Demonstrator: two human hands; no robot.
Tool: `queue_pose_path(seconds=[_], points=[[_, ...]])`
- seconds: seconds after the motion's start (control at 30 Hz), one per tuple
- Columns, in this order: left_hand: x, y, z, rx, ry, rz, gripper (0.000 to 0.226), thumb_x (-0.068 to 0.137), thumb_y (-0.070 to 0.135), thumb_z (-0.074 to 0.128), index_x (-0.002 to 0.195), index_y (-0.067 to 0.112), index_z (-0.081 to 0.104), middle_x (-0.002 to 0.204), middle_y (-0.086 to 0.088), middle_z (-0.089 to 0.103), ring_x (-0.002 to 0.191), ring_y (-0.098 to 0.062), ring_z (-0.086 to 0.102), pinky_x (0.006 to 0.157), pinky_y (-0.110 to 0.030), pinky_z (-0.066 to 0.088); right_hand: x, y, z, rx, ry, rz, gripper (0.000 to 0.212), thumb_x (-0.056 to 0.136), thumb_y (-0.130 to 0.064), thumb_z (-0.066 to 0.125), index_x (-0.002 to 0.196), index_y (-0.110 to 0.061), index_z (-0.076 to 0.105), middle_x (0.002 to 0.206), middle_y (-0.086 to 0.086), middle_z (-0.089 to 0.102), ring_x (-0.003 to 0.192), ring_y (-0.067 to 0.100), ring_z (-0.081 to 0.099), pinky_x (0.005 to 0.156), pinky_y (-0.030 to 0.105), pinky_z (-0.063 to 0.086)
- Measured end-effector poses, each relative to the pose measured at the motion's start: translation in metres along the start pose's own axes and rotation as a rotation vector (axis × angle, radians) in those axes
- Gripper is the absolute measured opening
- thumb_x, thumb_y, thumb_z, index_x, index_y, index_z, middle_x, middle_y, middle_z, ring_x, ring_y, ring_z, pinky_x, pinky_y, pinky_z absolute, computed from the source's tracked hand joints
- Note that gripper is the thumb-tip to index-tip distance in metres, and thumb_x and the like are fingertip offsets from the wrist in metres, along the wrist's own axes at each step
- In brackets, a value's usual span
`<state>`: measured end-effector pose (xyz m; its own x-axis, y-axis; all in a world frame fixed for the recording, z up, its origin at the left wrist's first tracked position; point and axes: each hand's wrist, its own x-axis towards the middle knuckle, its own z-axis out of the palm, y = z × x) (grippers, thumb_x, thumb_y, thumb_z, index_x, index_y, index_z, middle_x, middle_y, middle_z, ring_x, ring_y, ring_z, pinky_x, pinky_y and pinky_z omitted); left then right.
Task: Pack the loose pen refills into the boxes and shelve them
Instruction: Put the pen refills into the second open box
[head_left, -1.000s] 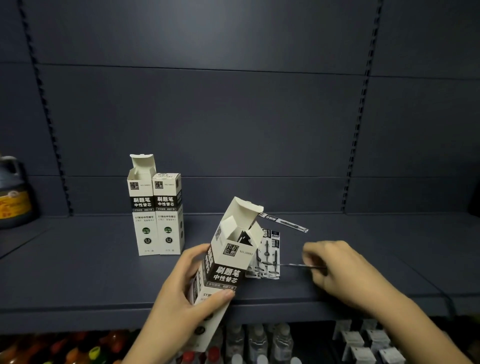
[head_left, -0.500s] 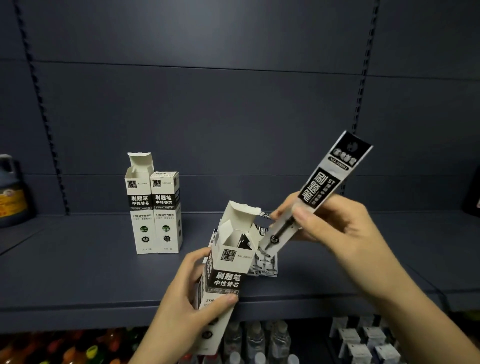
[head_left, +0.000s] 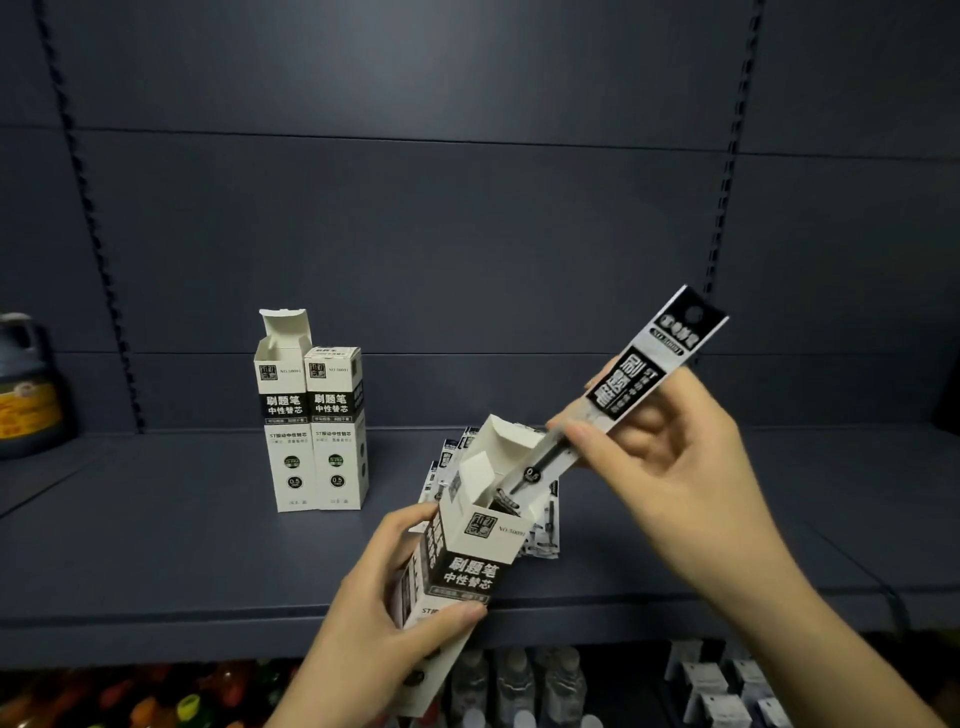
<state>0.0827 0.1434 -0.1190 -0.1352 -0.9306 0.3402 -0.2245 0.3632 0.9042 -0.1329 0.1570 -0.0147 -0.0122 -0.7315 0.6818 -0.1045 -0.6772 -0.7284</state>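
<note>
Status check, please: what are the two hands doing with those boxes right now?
Left hand grips open box, tilted. Right hand pinches refill packet, tip at box mouth. Nothing blocking.

Lower end of the held box (head_left: 470, 566) hidden behind the left hand (head_left: 384, 618), loose refill packs (head_left: 543, 525) at the shelf's (head_left: 156, 561) front edge mostly covered by that box, dark jug (head_left: 23, 384) cut off at the left edge, bottles (head_left: 519, 686) below blurred.
</note>
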Motion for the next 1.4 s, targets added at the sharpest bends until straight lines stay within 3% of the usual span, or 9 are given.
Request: queue_pose_path(seconds=[0.23, 0.33, 0.4, 0.5, 0.57, 0.87, 1.07, 1.2, 1.4], points=[[0.001, 0.000, 0.001, 0.015, -0.002, 0.011, 0.071, 0.062, 0.036, 0.085, 0.125, 0.040, 0.052, 0.122, 0.016, 0.071, 0.112, -0.007, 0.067, 0.102, -0.044, 0.050, -0.001, 0.002, 0.000, -0.236, -0.145, 0.034, 0.003, 0.091, -0.025, 0.065, 0.090, -0.023, 0.065, 0.087, -0.007, 0.073, 0.088, 0.007, 0.069, 0.082, 0.033, 0.054], [0.003, 0.000, 0.002, 0.012, 0.006, 0.014, 0.066, 0.062, 0.036, 0.084, 0.120, 0.045, 0.053, 0.120, 0.015, 0.071, 0.112, -0.008, 0.068, 0.103, -0.045, 0.049, -0.004, 0.002, 0.003, -0.291, -0.153, 0.022, 0.056, 0.092, -0.053, 0.048, 0.076, 0.001, 0.053, 0.065, 0.006, 0.049, 0.063, 0.016, 0.047, 0.065, 0.038, 0.043], [0.003, 0.001, 0.002, 0.010, 0.007, 0.015, 0.069, 0.063, 0.036, 0.084, 0.124, 0.041, 0.052, 0.120, 0.014, 0.072, 0.112, -0.009, 0.068, 0.103, -0.046, 0.049, -0.005, 0.002, 0.004, -0.310, -0.133, 0.038, 0.063, 0.096, -0.056, 0.045, 0.068, 0.000, 0.044, 0.058, -0.005, 0.035, 0.057, 0.010, 0.035, 0.055, 0.030, 0.035], [0.003, 0.002, 0.002, 0.009, 0.011, 0.019, 0.074, 0.063, 0.037, 0.084, 0.129, 0.034, 0.050, 0.121, 0.015, 0.071, 0.112, -0.008, 0.067, 0.104, -0.046, 0.049, -0.005, 0.003, 0.006, -0.326, -0.147, 0.027, 0.037, 0.094, -0.042, 0.051, 0.068, -0.018, 0.062, 0.062, -0.016, 0.057, 0.059, 0.002, 0.051, 0.060, 0.015, 0.042], [0.003, 0.003, 0.002, 0.007, 0.010, 0.020, 0.074, 0.063, 0.036, 0.084, 0.129, 0.032, 0.050, 0.121, 0.015, 0.071, 0.112, -0.008, 0.068, 0.104, -0.046, 0.049, -0.004, 0.006, 0.007, -0.325, -0.149, 0.018, 0.014, 0.093, -0.029, 0.061, 0.088, -0.030, 0.074, 0.086, -0.015, 0.073, 0.082, 0.007, 0.068, 0.080, 0.027, 0.055], [0.004, 0.003, 0.002, -0.002, 0.011, 0.039, 0.070, 0.063, 0.034, 0.086, 0.124, 0.040, 0.052, 0.123, 0.011, 0.071, 0.114, -0.012, 0.067, 0.104, -0.048, 0.048, -0.010, 0.010, 0.014, -0.511, -0.232, -0.071, 0.006, 0.089, -0.029, 0.069, 0.089, -0.023, 0.067, 0.077, -0.011, 0.068, 0.073, 0.010, 0.061, 0.070, 0.022, 0.045], [0.002, 0.004, 0.000, 0.008, 0.015, 0.056, 0.076, 0.060, 0.033, 0.087, 0.127, 0.030, 0.052, 0.120, 0.010, 0.072, 0.111, -0.011, 0.068, 0.102, -0.045, 0.050, -0.015, 0.006, 0.018, -0.489, -0.539, -0.063, 0.049, 0.100, -0.046, 0.037, 0.069, -0.008, 0.042, 0.069, 0.011, 0.048, 0.065, 0.019, 0.045, 0.066, 0.042, 0.042], [0.000, 0.003, 0.001, 0.040, -0.003, 0.082, 0.076, 0.061, 0.033, 0.088, 0.129, 0.025, 0.053, 0.122, 0.008, 0.070, 0.112, -0.012, 0.068, 0.100, -0.037, 0.053, -0.017, 0.008, 0.024, -0.624, -0.527, -0.007, 0.064, 0.091, -0.068, 0.027, 0.070, -0.008, 0.034, 0.070, 0.013, 0.044, 0.062, 0.021, 0.044, 0.065, 0.046, 0.046], [-0.001, 0.002, 0.000, 0.031, 0.006, 0.091, 0.069, 0.062, 0.032, 0.088, 0.122, 0.039, 0.056, 0.123, 0.008, 0.071, 0.112, -0.014, 0.068, 0.099, -0.037, 0.052, -0.021, 0.009, 0.024, -0.616, -0.490, -0.069, 0.026, 0.093, -0.056, 0.045, 0.068, -0.050, 0.052, 0.071, -0.021, 0.056, 0.068, 0.005, 0.052, 0.063, 0.022, 0.038]])
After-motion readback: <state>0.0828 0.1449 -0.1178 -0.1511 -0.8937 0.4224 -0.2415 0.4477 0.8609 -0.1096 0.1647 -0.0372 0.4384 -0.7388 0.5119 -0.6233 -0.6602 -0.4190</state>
